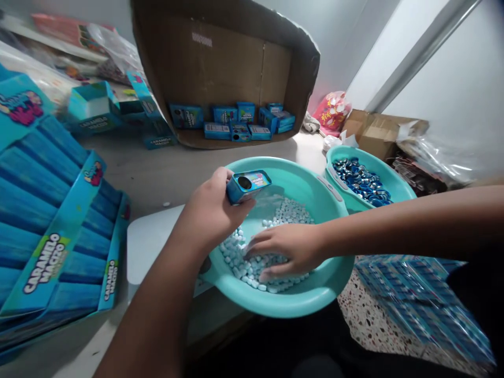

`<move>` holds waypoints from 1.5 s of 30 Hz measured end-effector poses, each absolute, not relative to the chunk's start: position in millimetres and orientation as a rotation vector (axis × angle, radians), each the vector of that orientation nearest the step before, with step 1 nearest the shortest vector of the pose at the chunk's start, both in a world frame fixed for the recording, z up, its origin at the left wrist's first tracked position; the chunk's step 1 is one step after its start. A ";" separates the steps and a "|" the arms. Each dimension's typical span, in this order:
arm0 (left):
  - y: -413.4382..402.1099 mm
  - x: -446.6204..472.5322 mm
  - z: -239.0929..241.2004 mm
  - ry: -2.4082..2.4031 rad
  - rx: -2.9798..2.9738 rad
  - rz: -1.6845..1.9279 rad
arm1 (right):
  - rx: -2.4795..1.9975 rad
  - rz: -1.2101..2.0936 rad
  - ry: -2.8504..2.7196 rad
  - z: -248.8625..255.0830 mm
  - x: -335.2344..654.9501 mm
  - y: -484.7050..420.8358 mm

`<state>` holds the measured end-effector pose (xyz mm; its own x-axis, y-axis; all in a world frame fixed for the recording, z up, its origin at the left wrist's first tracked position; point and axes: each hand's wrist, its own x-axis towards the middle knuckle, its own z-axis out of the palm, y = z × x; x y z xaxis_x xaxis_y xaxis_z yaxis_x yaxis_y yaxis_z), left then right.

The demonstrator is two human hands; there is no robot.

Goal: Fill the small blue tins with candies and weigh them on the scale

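My left hand (214,207) is closed around a small blue box (252,185) and holds it tilted over the near-left part of a turquoise basin (281,304). A round dark hole shows in the box's end. Many small pale-blue candies (293,210) lie in the bottom of the basin. My right hand (285,249) reaches in from the right, palm down on the candies, with thumb and fingers apart. Its fingertips are partly sunk among them, so whether any candies are under the palm is hidden.
Behind the basin, a cardboard box (232,63) lies on its side with several blue boxes (246,113) inside. A second basin (397,184) holds blue-and-silver caps (360,178). At left stand filled display cartons (51,236). Wrapped blue packs (425,304) lie lower right.
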<state>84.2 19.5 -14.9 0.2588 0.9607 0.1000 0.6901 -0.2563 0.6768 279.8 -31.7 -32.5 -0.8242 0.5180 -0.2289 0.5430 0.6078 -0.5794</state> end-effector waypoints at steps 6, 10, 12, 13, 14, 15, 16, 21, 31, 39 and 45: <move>17.3 84.4 -15.4 1.527 1.973 0.779 | 0.573 -0.702 3.022 -45.7 268.3 -39.8; 15.7 84.0 -13.9 1.520 1.985 0.814 | 0.536 -0.428 2.915 -59.7 280.8 -31.9; 15.4 84.0 -13.3 1.518 1.986 0.838 | 0.543 -0.325 2.836 -57.3 293.1 -21.3; 15.4 84.0 -13.1 1.527 1.981 0.847 | 0.552 -0.290 2.800 -54.5 299.3 -15.1; 15.6 84.0 -13.0 1.541 1.975 0.855 | 0.586 -0.259 2.771 -51.3 305.0 -8.8; 15.8 83.8 -13.1 1.553 1.971 0.860 | 0.649 -0.229 2.751 -48.1 309.8 -2.8; 16.2 83.7 -13.2 1.561 1.970 0.868 | 0.761 -0.196 2.736 -45.4 313.6 2.4; 17.8 82.4 -13.9 1.589 1.967 0.902 | 1.642 -0.327 2.296 -38.5 318.4 8.1; 15.5 85.5 -13.8 1.632 1.981 0.819 | 1.780 -0.912 1.849 -9.5 290.1 -45.5; 14.0 84.6 -7.9 1.628 1.917 0.798 | 1.989 -1.545 1.963 -26.0 260.1 -19.0; 18.7 80.4 -18.0 1.538 1.898 0.933 | 2.086 -0.750 2.510 -55.9 298.1 30.4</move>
